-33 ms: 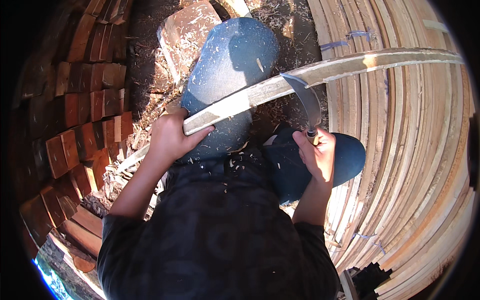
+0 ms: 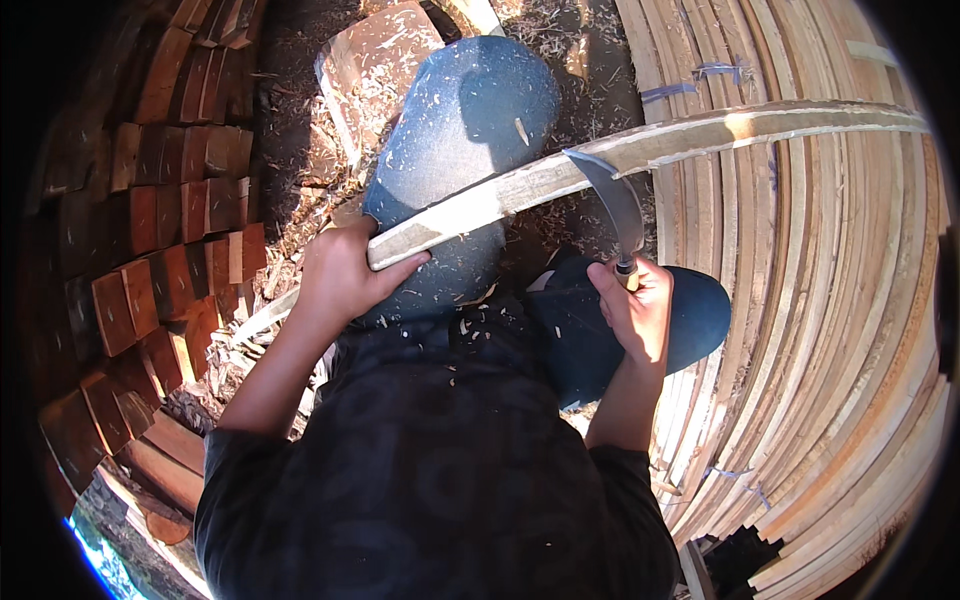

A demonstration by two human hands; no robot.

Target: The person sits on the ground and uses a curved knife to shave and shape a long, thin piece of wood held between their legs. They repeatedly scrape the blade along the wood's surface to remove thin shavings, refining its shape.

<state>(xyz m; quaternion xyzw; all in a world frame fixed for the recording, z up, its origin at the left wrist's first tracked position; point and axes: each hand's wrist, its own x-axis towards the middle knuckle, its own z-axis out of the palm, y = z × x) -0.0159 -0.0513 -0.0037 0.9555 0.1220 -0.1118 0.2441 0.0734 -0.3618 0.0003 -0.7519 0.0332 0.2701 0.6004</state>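
Note:
My left hand (image 2: pixel 342 262) is closed around the near end of a long, pale wooden strip (image 2: pixel 455 218), its thumb along the lower side. The strip slants up to the right across my raised left knee and reaches over the stacked wood. In my closed right hand (image 2: pixel 637 305) is a sickle (image 2: pixel 622 210), gripped by its short handle, which my fingers partly hide. Its curved, dark blade rises from the fist. The blade's tip lies over the strip's middle, to the right of the knee; whether its edge bites into the wood I cannot tell.
A big stack of long, pale wooden strips (image 2: pixel 790 300) tied with blue bands stands at my right. Reddish-brown wood blocks (image 2: pixel 150 220) are piled on the left. Ahead lies a broad wooden slab (image 2: pixel 375 65). Shavings litter the ground and my jeans.
The wooden strip's far end has dipped very slightly, and the sickle blade has shifted a touch to the right and down. Both hands keep their grips.

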